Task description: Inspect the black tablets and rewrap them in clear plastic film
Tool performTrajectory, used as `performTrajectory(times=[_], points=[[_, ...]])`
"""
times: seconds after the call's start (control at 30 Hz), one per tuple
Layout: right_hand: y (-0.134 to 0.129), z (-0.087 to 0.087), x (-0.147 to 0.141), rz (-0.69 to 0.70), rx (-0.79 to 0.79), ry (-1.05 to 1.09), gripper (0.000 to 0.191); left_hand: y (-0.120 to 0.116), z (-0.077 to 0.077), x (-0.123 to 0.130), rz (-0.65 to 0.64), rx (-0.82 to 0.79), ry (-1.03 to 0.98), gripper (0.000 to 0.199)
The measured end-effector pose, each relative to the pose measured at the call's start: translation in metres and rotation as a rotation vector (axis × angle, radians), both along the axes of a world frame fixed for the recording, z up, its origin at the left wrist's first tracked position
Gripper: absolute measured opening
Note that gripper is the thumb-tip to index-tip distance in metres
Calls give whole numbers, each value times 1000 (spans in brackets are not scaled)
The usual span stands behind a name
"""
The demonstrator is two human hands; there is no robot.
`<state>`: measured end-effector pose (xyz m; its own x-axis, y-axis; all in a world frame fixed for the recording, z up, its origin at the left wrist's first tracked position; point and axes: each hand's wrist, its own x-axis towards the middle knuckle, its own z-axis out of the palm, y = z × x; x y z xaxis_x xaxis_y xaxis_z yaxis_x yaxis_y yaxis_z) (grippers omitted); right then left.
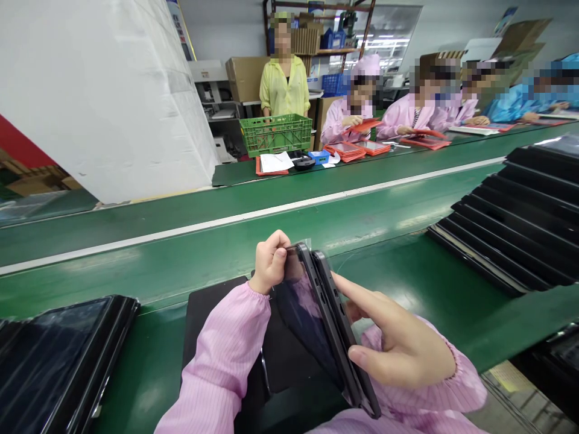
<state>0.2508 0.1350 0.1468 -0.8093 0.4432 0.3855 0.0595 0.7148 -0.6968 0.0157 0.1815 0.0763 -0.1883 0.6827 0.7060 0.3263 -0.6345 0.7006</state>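
Note:
Two black tablets stand tilted on edge before me, side by side, one with a glossy screen facing left. My left hand is closed at the upper corner of the screen-side tablet, thumb and fingers pinched together. Against the outer face and edge of the other tablet lies my right hand, index finger extended and thumb pressed near the lower side. Part of its fingers is hidden behind the tablet. Clear film pokes up at the top corner. Beneath them a flat black case or panel rests on the green bench.
Stacked dark glossy panels lie at the left, and a leaning stack of black devices at the right. Beyond the green conveyor, a green crate and red-edged items sit near several co-workers. A white wrapped block stands left.

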Motion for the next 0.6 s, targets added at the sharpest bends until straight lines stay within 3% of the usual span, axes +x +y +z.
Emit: performTrajectory(times=[0.37,0.6], points=[[-3,-1,-3,35,-53,30,78,-2,-2,-1,-76,28,-10,57],[-17,-2,-5,-48,-18,18,79,-3,-7,-1,-170,-33,-41,58]])
